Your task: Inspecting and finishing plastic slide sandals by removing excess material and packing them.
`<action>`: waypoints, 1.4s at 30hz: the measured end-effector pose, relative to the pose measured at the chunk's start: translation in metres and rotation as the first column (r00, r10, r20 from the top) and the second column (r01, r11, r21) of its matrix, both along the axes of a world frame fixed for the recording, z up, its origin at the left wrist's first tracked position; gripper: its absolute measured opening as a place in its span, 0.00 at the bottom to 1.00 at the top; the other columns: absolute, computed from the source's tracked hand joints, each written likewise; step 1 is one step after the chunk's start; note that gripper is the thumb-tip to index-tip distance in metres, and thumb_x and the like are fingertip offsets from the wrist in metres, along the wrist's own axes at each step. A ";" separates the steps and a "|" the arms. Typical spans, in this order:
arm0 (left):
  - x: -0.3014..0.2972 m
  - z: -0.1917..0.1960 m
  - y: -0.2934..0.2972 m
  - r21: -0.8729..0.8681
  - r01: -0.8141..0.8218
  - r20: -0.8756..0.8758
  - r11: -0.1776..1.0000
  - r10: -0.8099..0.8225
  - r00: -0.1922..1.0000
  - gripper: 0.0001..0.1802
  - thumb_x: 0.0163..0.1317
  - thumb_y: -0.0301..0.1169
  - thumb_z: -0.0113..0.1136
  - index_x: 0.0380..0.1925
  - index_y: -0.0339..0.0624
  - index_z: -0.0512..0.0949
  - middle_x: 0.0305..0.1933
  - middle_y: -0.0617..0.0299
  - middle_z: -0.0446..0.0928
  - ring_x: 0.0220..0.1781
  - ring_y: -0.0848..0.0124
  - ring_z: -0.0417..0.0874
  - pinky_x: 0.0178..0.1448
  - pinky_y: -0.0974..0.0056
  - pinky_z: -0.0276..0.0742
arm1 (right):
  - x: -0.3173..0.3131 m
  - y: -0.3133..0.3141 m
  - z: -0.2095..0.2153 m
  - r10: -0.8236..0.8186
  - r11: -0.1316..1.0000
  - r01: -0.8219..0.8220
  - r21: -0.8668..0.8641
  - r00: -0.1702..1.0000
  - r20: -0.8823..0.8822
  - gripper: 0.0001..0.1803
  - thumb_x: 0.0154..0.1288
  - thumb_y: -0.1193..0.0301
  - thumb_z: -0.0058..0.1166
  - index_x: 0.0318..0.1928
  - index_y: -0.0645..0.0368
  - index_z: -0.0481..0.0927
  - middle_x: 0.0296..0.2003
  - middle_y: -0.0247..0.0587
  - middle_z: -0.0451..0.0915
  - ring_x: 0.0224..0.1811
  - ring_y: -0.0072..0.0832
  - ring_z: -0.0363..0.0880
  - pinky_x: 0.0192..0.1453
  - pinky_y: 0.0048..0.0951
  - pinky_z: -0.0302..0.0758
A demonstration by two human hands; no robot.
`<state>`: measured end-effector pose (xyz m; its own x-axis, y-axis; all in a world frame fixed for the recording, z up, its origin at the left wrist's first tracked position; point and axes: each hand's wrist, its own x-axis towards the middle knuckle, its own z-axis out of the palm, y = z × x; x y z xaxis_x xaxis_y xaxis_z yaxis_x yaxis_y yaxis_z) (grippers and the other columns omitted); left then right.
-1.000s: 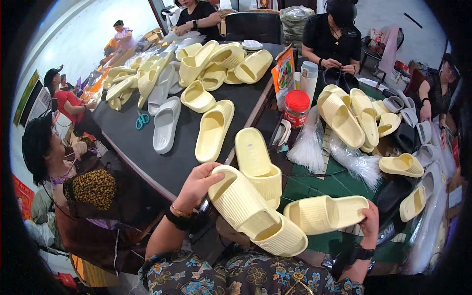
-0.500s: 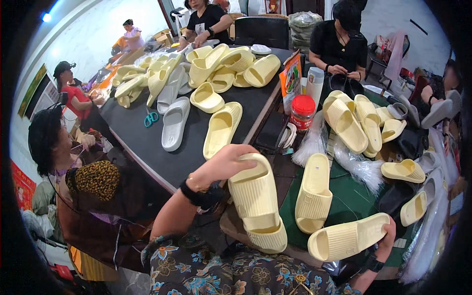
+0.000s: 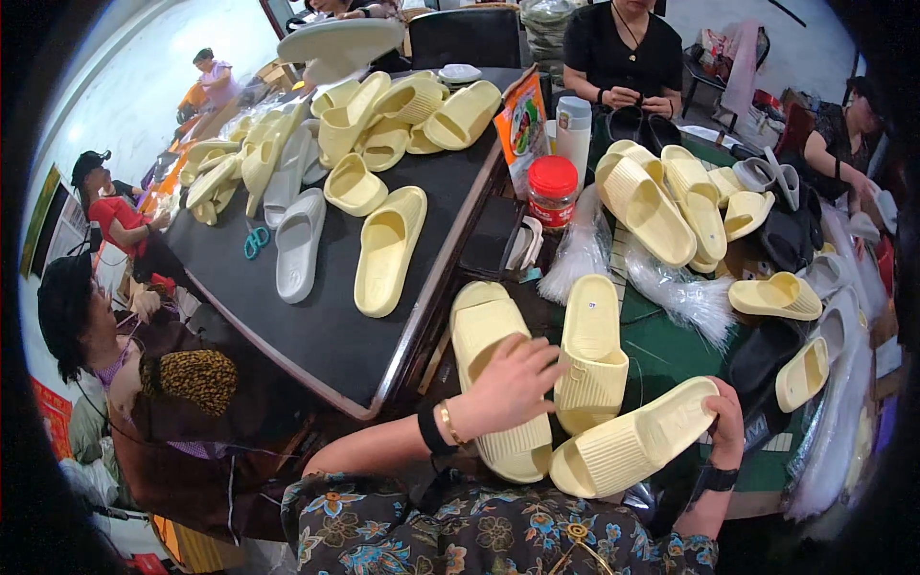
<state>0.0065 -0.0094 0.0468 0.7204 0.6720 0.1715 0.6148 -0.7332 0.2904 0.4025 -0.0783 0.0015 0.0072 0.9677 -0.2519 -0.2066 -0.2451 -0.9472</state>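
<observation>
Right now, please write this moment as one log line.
left hand: flat on pale yellow slide | right hand: holds ribbed yellow slide | beside: upright slide

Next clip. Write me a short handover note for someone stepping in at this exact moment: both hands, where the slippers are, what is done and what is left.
Left hand: palm down on a pale yellow ribbed foam slipper lying in front of the person.
Right hand: grips the end of a second pale yellow slipper, held tilted.
A third slipper of the same kind lies between them on the green mat.
Done: two slippers laid side by side.
Left: the held slipper is not yet set down.
More slippers sit on the black table.
</observation>
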 end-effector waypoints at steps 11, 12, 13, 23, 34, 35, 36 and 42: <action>-0.052 -0.014 0.010 -0.446 0.329 -0.199 0.832 -0.451 0.870 0.10 0.53 0.39 0.63 0.30 0.45 0.83 0.32 0.59 0.79 0.44 0.58 0.80 0.65 0.49 0.68 | 0.022 0.000 -0.025 -0.081 0.996 0.081 -0.027 0.996 -0.022 0.23 0.56 0.71 0.48 0.51 0.70 0.77 0.40 0.42 0.83 0.39 0.27 0.83 0.47 0.26 0.78; -0.049 -0.010 0.009 -0.431 0.356 -0.187 0.829 -0.468 0.864 0.10 0.53 0.39 0.63 0.30 0.45 0.83 0.32 0.59 0.79 0.44 0.58 0.80 0.65 0.49 0.68 | 0.021 0.001 -0.024 -0.073 0.997 0.072 -0.026 0.997 -0.032 0.22 0.57 0.72 0.48 0.51 0.69 0.77 0.40 0.42 0.84 0.39 0.27 0.83 0.47 0.26 0.78; -0.046 -0.004 0.010 -0.516 0.287 -0.106 0.807 -0.392 0.914 0.13 0.53 0.37 0.64 0.35 0.43 0.82 0.37 0.57 0.79 0.46 0.56 0.80 0.64 0.50 0.69 | 0.019 0.003 -0.022 -0.044 0.998 0.043 -0.039 0.998 -0.042 0.21 0.58 0.72 0.48 0.52 0.69 0.77 0.40 0.42 0.84 0.39 0.27 0.84 0.47 0.27 0.79; 0.036 0.001 0.038 -0.329 0.085 0.115 0.941 -0.049 0.992 0.34 0.57 0.37 0.65 0.61 0.35 0.67 0.59 0.41 0.70 0.56 0.46 0.77 0.59 0.52 0.76 | 0.002 0.002 -0.025 -0.009 0.994 0.002 -0.108 0.998 -0.056 0.21 0.63 0.71 0.52 0.54 0.68 0.76 0.40 0.38 0.84 0.37 0.22 0.82 0.44 0.24 0.78; 0.036 0.033 0.039 -0.211 0.127 -0.053 0.969 -0.141 0.989 0.20 0.57 0.42 0.67 0.38 0.37 0.77 0.33 0.50 0.76 0.36 0.51 0.80 0.41 0.53 0.77 | 0.022 0.005 -0.044 -0.188 0.982 0.186 -0.031 0.975 -0.120 0.18 0.67 0.69 0.51 0.51 0.69 0.78 0.41 0.40 0.84 0.40 0.24 0.83 0.47 0.25 0.78; 0.031 0.042 0.039 -0.218 0.127 -0.057 0.968 -0.142 0.988 0.20 0.57 0.42 0.67 0.38 0.37 0.77 0.33 0.50 0.76 0.36 0.51 0.80 0.41 0.53 0.77 | 0.024 0.005 -0.043 -0.206 0.978 0.202 -0.047 0.973 -0.101 0.18 0.67 0.69 0.51 0.51 0.69 0.78 0.41 0.40 0.84 0.40 0.24 0.83 0.47 0.25 0.78; 0.025 0.051 0.040 -0.223 0.104 -0.111 0.969 -0.131 0.985 0.19 0.57 0.43 0.67 0.34 0.37 0.78 0.31 0.51 0.75 0.34 0.52 0.79 0.40 0.53 0.76 | 0.025 0.006 -0.041 -0.203 0.979 0.197 -0.054 0.972 -0.115 0.18 0.67 0.69 0.51 0.51 0.69 0.78 0.41 0.40 0.84 0.40 0.25 0.83 0.47 0.26 0.79; 0.026 0.069 0.034 -0.068 0.185 -0.272 0.980 -0.196 0.942 0.16 0.53 0.44 0.67 0.23 0.43 0.80 0.28 0.58 0.73 0.34 0.59 0.77 0.40 0.56 0.73 | 0.000 0.010 -0.032 -0.169 0.985 0.166 -0.050 0.982 -0.078 0.19 0.67 0.67 0.51 0.53 0.68 0.77 0.41 0.37 0.83 0.38 0.23 0.82 0.46 0.25 0.79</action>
<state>0.0329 0.0245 0.1157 0.8508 0.5198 -0.0770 0.5251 -0.8355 0.1618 0.4027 -0.0684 -0.0307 0.1460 0.9427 -0.3001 -0.3247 -0.2408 -0.9146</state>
